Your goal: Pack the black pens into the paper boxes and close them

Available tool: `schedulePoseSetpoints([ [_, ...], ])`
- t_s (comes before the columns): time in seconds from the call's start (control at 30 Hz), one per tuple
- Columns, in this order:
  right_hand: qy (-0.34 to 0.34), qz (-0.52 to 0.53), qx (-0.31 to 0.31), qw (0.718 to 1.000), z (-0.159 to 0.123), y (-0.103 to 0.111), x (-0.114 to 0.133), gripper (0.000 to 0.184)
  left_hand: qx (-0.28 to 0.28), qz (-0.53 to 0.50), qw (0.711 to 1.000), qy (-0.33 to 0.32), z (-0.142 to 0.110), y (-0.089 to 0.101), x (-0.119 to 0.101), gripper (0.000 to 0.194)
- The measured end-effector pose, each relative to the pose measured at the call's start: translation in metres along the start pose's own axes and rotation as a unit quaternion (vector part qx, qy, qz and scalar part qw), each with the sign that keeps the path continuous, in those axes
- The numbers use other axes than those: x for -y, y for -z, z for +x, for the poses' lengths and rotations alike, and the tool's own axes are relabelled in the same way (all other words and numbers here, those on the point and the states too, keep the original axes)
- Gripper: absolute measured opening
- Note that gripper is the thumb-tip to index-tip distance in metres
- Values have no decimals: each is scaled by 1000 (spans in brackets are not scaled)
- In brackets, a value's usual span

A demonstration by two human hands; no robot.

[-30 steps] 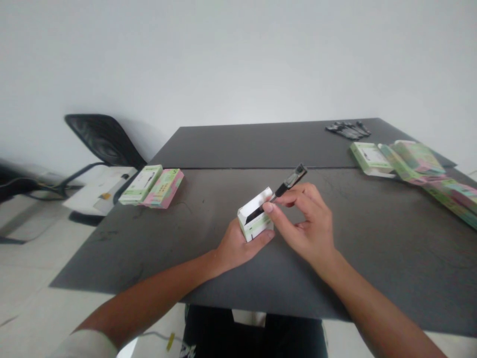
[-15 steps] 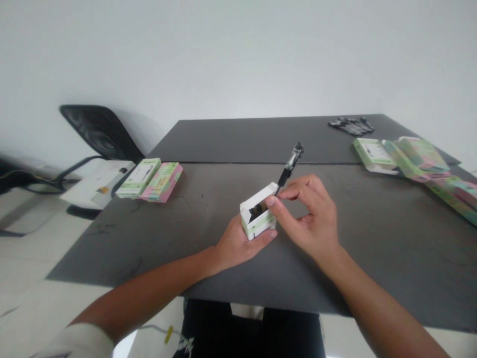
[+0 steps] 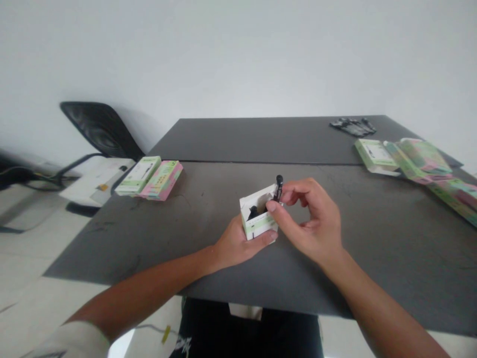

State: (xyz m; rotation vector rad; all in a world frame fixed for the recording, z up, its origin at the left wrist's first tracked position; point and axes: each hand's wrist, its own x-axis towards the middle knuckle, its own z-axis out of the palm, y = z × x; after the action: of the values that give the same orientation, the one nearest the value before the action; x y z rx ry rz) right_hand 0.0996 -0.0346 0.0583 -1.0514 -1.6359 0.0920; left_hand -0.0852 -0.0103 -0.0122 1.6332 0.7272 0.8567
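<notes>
Head view: my left hand [image 3: 238,243] is clamped on a small open box [image 3: 258,219] above the bench [image 3: 372,238]; my right hand [image 3: 311,221] pinches a black pen-like piece [image 3: 278,188] upright, its lower end hidden inside the box.

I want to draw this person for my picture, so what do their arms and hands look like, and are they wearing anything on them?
Both hands are bare: the left hand and the right hand wear no gloves, and no rings or watch show. The forearms are uncovered too. Near the bottom left corner, a white sleeve covers the upper left arm. The right arm shows no sleeve before it leaves the picture.
</notes>
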Motion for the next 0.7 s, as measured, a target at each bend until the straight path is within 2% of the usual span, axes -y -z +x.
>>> schedulePoseSetpoints([
  [0.1,3,-1,-11,1000,1,3,1,25,12,21,1000,-12,1,1,-4,34],
  [0.27,51,-21,-37,998,3,8,4,34,20,52,998,-33,0,0,-13,43],
  [0.4,70,-44,-56,995,4,13,8,25,10,69,997,-38,-1,0,-15,47],
  [0.53,49,-54,-66,995,3,17,14,11,10,78,996,-38,-1,1,-15,45],
  [0.7,25,-75,-61,995,2,22,16,14,22,91,994,-51,1,2,-15,47],
])
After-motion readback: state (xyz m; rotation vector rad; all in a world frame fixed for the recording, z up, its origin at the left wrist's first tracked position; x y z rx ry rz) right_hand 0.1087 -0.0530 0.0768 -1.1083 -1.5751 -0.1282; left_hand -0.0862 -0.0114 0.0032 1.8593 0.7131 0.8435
